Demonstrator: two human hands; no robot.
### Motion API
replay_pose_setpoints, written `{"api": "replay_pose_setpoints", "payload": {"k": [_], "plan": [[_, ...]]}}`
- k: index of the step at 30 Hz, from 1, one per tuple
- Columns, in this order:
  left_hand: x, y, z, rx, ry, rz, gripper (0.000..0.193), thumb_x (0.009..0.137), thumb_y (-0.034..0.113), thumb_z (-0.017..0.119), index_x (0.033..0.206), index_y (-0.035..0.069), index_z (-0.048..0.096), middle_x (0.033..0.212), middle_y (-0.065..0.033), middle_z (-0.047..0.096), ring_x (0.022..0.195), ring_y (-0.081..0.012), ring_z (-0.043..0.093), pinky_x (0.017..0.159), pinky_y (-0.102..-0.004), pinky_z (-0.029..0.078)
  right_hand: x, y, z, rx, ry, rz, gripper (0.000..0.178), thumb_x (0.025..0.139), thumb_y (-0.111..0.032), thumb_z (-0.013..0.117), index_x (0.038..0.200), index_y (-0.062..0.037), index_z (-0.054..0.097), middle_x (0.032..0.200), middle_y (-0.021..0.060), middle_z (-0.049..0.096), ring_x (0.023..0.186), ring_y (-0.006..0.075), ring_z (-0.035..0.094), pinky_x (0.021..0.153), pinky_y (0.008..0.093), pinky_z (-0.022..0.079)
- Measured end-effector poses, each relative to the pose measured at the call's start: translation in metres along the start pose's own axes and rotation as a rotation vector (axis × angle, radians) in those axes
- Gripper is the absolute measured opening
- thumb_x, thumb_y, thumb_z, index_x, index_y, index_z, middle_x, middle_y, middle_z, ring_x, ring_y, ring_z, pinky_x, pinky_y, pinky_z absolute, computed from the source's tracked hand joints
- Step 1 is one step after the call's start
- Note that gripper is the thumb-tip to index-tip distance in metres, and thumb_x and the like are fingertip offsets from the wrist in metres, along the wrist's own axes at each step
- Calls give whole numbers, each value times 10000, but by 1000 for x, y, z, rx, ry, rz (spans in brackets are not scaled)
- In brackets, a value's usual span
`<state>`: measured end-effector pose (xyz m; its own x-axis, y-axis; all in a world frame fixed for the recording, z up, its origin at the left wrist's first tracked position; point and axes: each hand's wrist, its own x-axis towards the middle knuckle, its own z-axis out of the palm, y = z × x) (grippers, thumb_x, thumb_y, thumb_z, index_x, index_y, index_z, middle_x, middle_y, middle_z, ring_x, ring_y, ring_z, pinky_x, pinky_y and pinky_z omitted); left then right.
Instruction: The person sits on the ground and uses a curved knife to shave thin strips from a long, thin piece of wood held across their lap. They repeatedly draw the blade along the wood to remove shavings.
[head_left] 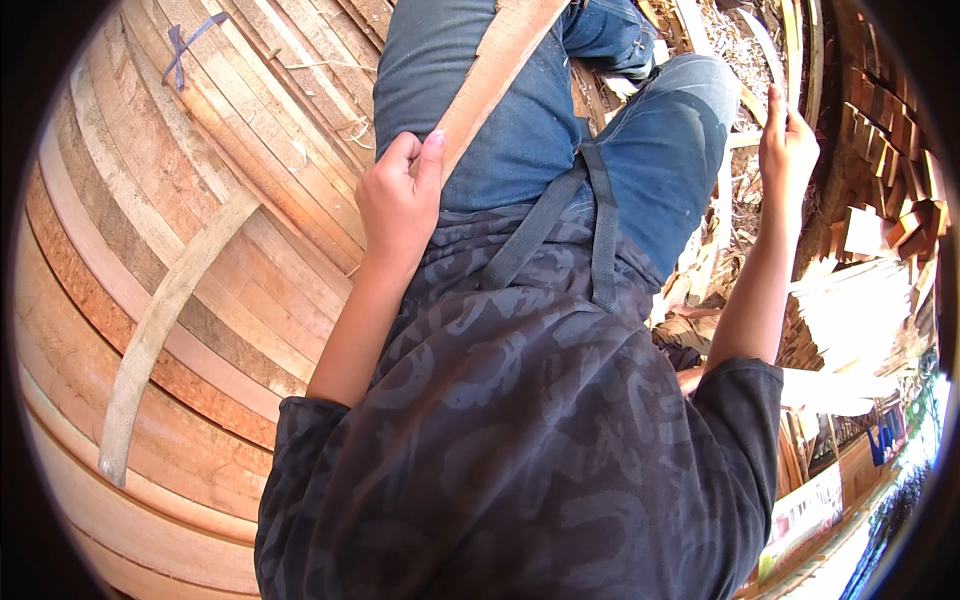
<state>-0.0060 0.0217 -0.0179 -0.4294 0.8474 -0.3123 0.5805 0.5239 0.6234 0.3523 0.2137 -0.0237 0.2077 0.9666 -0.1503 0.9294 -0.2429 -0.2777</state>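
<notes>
My left hand (405,195) is closed round the near end of a flat wooden board (505,75), thumb on top. One edge of the board is ragged, and it slants away over my left thigh, its far end out of view. Out to the right, my right hand (787,145) is raised and closed, with a finger along the lower end of a thin, curved, pale blade-like piece (768,45). Whether that piece is metal or wood I cannot make out. What lies inside the right palm is hidden.
Long planks (200,330) are stacked on my left, with a curved stick (165,310) across them and a blue strip (180,50) tied at the far end. Wood shavings (740,75) litter the ground by my right knee. Offcuts (885,150) are heaped at the far right.
</notes>
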Motion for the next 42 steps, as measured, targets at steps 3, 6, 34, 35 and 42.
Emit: {"api": "replay_pose_setpoints", "payload": {"k": [3,6,34,35,42], "plan": [[-2,2,-1,27,-1,-9,438,956,367,594,692,23,540,559,-165,516,504,-364,516,496,-431,383,-48,-47,25,70,-133,-335,529,932,-521,570,865,-9,686,578,177,602,561,375,618,547,434,473],[1,-1,-2,35,-7,10,441,956,370,594,692,21,540,558,-167,514,504,-368,512,496,-430,381,-83,-102,43,34,-250,-481,535,889,-564,590,738,-54,645,593,175,611,601,380,640,544,456,502],[2,-1,-1,-13,-27,-18,427,947,347,619,687,20,530,559,-154,492,483,-333,484,483,-401,376,-37,-62,23,183,-187,-276,579,937,-532,568,718,1,621,522,120,491,510,246,486,515,382,400],[2,-2,-2,-23,-25,-14,427,946,345,621,686,19,529,557,-154,488,481,-331,479,482,-400,373,-49,-78,29,119,-232,-361,558,919,-543,576,731,-23,655,534,163,562,508,339,583,523,432,445],[4,-2,-3,-31,-15,-13,420,947,339,623,692,18,529,550,-152,482,480,-329,471,478,-399,371,-56,-118,53,-75,-232,-614,586,837,-640,594,671,-81,647,548,147,605,567,351,651,502,430,512]]}}
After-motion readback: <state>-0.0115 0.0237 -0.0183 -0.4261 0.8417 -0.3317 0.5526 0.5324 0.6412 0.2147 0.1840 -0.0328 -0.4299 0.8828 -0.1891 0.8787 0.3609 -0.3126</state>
